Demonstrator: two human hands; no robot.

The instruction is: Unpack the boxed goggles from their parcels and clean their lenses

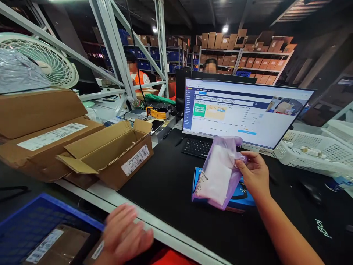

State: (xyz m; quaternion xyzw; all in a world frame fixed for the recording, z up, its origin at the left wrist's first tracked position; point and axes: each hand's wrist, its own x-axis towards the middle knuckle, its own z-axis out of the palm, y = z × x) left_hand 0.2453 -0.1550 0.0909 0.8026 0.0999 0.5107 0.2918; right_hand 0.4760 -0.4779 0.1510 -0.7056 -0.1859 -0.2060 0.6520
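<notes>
My right hand [253, 173] pinches a translucent purple plastic bag [234, 184] by its right edge, thumb in front. A white packet [217, 175] shows through the bag, with printed lettering near its lower left. The bag hangs tilted over a blue printed box [245, 198] that lies on the black desk mat and is partly hidden by it. My left hand [124, 233] is low at the desk's front edge, a little blurred, its fingers loosely bent and apart with nothing seen in them. It is nearest to a blue crate [45, 200].
An open cardboard box [132, 154] stands on the desk's left, beside larger cartons [52, 136]. A monitor [234, 114] and keyboard [197, 147] are behind the bag. White baskets [303, 147] and a mouse [310, 191] are rightward. Two people sit beyond. Packages lie in the crate.
</notes>
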